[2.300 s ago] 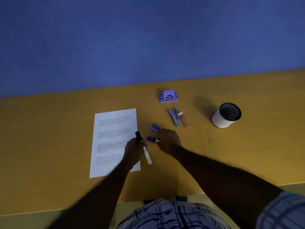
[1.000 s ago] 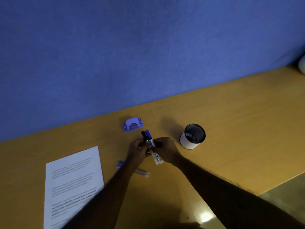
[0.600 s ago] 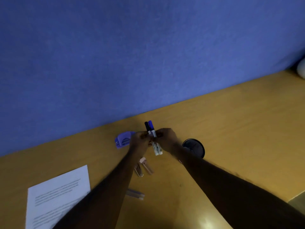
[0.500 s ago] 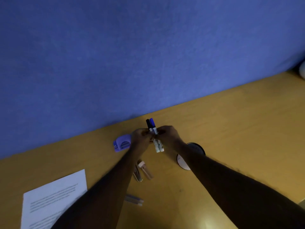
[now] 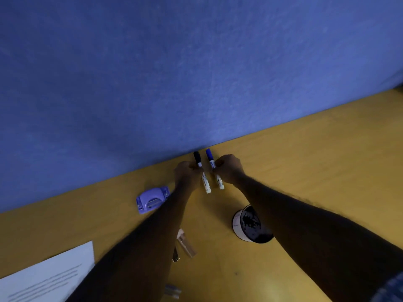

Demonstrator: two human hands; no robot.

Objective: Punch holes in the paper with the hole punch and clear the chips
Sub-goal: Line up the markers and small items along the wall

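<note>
left hand [image 5: 188, 173] grips black-capped marker [image 5: 202, 172] | right hand [image 5: 229, 168] grips blue-capped marker [image 5: 214, 169] | markers side by side, apart | purple hole punch [image 5: 152, 199] beside left forearm | paper [image 5: 46, 277] near-left on desk [image 5: 316, 162]

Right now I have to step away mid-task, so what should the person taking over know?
Left hand: shut on the black-capped marker.
Right hand: shut on the blue-capped marker. Both markers are held near the back edge of the desk.
Hole punch: on the desk, left of the left forearm, untouched.
Paper: flat at the near left corner; no holes visible.
Cup: under the right forearm.
Done: nothing punched.
Left: set the markers down, punch the paper, clear the chips.
</note>
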